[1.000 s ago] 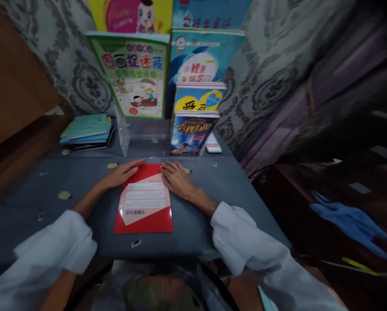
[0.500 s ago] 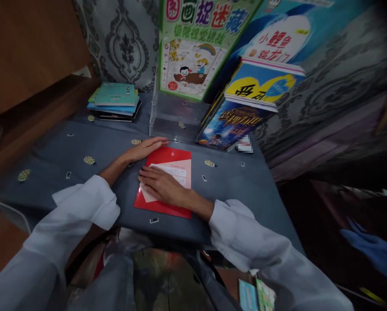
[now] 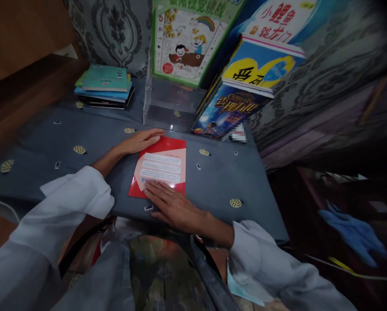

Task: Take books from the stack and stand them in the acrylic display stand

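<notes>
A red book [image 3: 163, 153] with a pink panel and printed white text boxes lies flat on the cloth-covered table in front of me. My left hand [image 3: 143, 140] rests at its far left corner, fingers stretched along the edge and holding nothing. Across the near edge of the book lies my right hand [image 3: 174, 205], palm down with fingers extended. Its fingertips touch the lower cover, while the rest of the hand reaches past the book toward the table's front edge.
Behind the book, a clear acrylic stand [image 3: 161, 108] holds a green picture book [image 3: 187, 47]. A stack of blue and yellow books [image 3: 235, 99] leans at the right. Several thin books [image 3: 104, 84] are piled at the back left. The patterned tablecloth [image 3: 239, 172] covers the table.
My right hand has slid from the middle of the red book toward its near edge, uncovering the printed panel. My left hand stays at the far left corner. The camera view has shifted slightly.
</notes>
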The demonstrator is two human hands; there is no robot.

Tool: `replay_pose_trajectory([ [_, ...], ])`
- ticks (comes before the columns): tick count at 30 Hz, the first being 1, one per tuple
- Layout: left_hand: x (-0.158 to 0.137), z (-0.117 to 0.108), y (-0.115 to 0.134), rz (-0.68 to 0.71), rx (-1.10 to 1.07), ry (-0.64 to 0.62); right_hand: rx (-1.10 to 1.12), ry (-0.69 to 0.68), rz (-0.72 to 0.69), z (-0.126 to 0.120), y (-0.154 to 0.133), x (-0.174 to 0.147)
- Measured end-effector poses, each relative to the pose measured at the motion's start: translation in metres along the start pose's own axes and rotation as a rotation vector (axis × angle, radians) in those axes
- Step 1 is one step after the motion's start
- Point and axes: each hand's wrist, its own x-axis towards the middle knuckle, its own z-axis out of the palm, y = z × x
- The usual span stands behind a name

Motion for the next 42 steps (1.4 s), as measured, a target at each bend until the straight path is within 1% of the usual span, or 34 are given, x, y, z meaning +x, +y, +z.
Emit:
replay_pose_trajectory([
  [5,-0.002,0.0,0.005,-0.003,0.068,-0.011,-0.019,0.049,0.125,-0.006,0.02,-0.039],
  [8,-0.004,0.008,0.009,0.004,0.187,-0.063,-0.045,0.083,0.168,-0.006,0.029,-0.049],
  [10,-0.006,0.017,0.01,0.027,0.301,-0.102,-0.06,0.089,0.179,-0.007,0.031,-0.051],
  [12,-0.01,0.026,0.011,0.051,0.399,-0.127,-0.064,0.083,0.179,-0.008,0.027,-0.051],
  [14,-0.016,0.033,0.013,0.061,0.451,-0.138,-0.057,0.078,0.166,-0.01,0.02,-0.055],
  [17,-0.032,0.044,0.022,0.068,0.48,-0.141,-0.049,0.067,0.131,-0.009,0.006,-0.067],
  [20,-0.053,0.056,0.036,0.075,0.494,-0.147,-0.074,0.058,0.093,-0.001,-0.007,-0.085],
  [23,-0.072,0.067,0.046,0.088,0.485,-0.148,-0.112,0.108,0.063,0.009,-0.013,-0.099],
  [25,-0.079,0.072,0.052,0.09,0.461,-0.143,-0.111,0.182,0.021,0.01,-0.014,-0.101],
  [27,-0.081,0.072,0.057,0.075,0.414,-0.145,-0.064,0.275,-0.028,0.002,-0.013,-0.097],
  [30,-0.079,0.061,0.064,0.031,0.277,-0.158,0.088,0.373,-0.079,-0.024,-0.012,-0.084],
  [32,-0.076,0.049,0.067,0.01,0.116,-0.163,0.196,0.395,-0.072,-0.045,-0.012,-0.073],
  [34,-0.074,0.039,0.067,-0.039,-0.105,-0.122,0.287,0.453,-0.011,-0.061,-0.009,-0.063],
  [35,-0.073,0.035,0.065,-0.079,-0.229,-0.083,0.329,0.509,0.047,-0.066,-0.007,-0.058],
  [38,-0.068,0.034,0.054,-0.195,-0.537,0.072,0.454,0.772,0.255,-0.073,0.009,-0.039],
  [40,-0.063,0.041,0.049,-0.187,-0.642,0.233,0.55,0.932,0.351,-0.072,0.023,-0.024],
  [42,-0.055,0.048,0.048,-0.135,-0.709,0.424,0.658,1.022,0.386,-0.07,0.037,-0.009],
])
